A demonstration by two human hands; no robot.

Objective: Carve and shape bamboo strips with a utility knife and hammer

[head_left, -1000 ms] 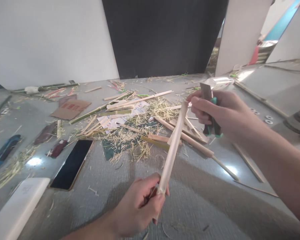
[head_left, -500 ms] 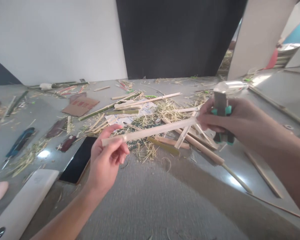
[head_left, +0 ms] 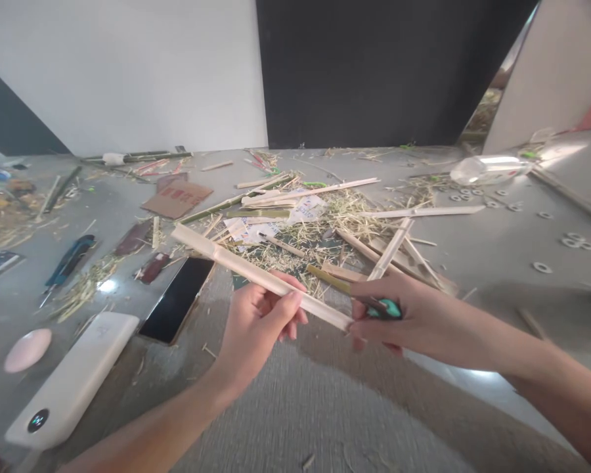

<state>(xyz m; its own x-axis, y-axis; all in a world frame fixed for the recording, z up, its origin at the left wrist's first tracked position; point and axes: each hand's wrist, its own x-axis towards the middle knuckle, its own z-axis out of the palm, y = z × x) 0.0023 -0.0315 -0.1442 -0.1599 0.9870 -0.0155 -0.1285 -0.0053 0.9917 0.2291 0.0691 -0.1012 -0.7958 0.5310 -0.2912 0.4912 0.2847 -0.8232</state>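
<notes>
My left hand [head_left: 268, 315] is closed on a pale split bamboo strip [head_left: 246, 269], thumb on top and fingers beneath. The strip slants from upper left down to my right hand [head_left: 389, 315]. My right hand is wrapped round pliers [head_left: 387, 309] with dark and teal handles, mostly hidden by the fingers. Its fingertips touch the strip's near end; whether they also grip it I cannot tell. Behind the hands lie bamboo pieces [head_left: 389, 253] and shavings [head_left: 349, 217], with an awl-like wooden-handled tool [head_left: 283, 244] among them.
At left are a phone [head_left: 180, 299], a white power bank [head_left: 73, 381], a pink oval object [head_left: 28, 350] and a blue-handled screwdriver [head_left: 71, 259]. Cardboard [head_left: 177, 199] lies farther back. At right are a clear bottle [head_left: 490, 169] and several washers [head_left: 542, 267]. Upright panels [head_left: 374, 72] stand behind.
My right hand has come down and left, turning the pliers. The strip now slopes down to the right, and my left hand grips nearer its middle. The view has shifted left.
</notes>
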